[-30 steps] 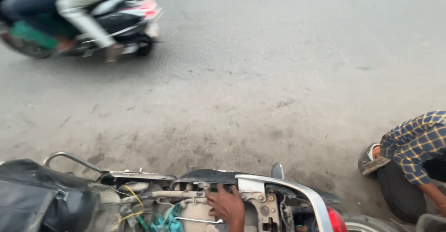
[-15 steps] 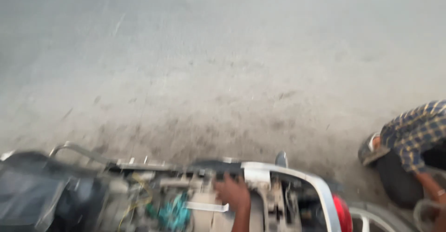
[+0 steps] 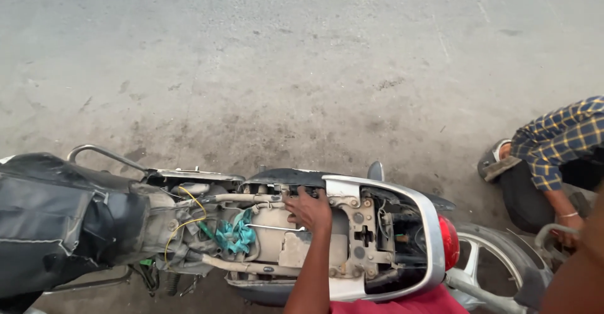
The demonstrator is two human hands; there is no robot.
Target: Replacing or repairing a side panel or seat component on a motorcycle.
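Observation:
A motorcycle (image 3: 352, 191) with its seat off lies across the bottom of the view, showing its frame, wires and a teal rag (image 3: 236, 232). My left hand (image 3: 309, 210) reaches in from below and rests on the upper frame rail, fingers bent over it. A thin metal tool (image 3: 270, 228) lies level on the grey box, and its right end runs under my palm; I cannot tell if I grip it. Only my right forearm (image 3: 576, 270) shows, at the right edge, with the hand out of view.
A person in a blue checked shirt (image 3: 560, 141) crouches at the right, one hand near the rear wheel (image 3: 491, 257). The red tail light (image 3: 448, 241) faces that side. The black tank cover (image 3: 56, 216) fills the lower left. Stained concrete (image 3: 302, 62) lies beyond.
A scooter with riders at the top left has passed out of view. The view has tilted down, showing more of the motorcycle. My left hand stays on the frame.

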